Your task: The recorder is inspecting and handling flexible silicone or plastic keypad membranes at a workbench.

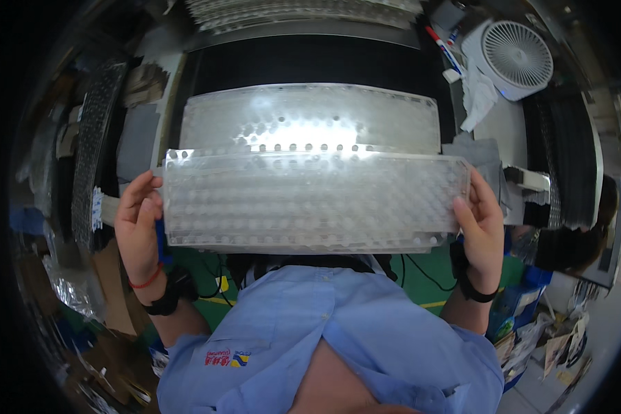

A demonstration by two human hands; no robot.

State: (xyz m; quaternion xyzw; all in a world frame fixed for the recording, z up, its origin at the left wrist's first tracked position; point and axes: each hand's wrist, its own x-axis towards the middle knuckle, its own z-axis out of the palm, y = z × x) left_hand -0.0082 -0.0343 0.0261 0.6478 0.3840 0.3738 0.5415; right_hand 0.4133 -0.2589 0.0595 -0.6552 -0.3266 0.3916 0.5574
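Holding: a long clear sheet (303, 196) with rows of round dots, right in front of the person's tummy.
Left hand (138, 221): the fingers are curled, with the tips by the sheet's left edge. I cannot tell how tightly they pinch.
Right hand (483, 217): it grips the sheet's right end, thumb on top and the other fingers around the edge.
Near edge: more clear stuff peeks out below, but I cannot tell if it is one more sheet.
Back sheet (386, 117): it is clear and shiny, lying just past the front one, which hides its near side.
Black top (303, 58): it is flat and dark, and the back sheet lies on it.
Far pile (303, 12): lots of thin, pale sheets.
Fan (517, 55): white and round, far to the right, near a crumpled tissue (479, 100) and a red pen (436, 41).
Wrists: a red band (146, 277) is on the left one.
Floor (417, 279): green.
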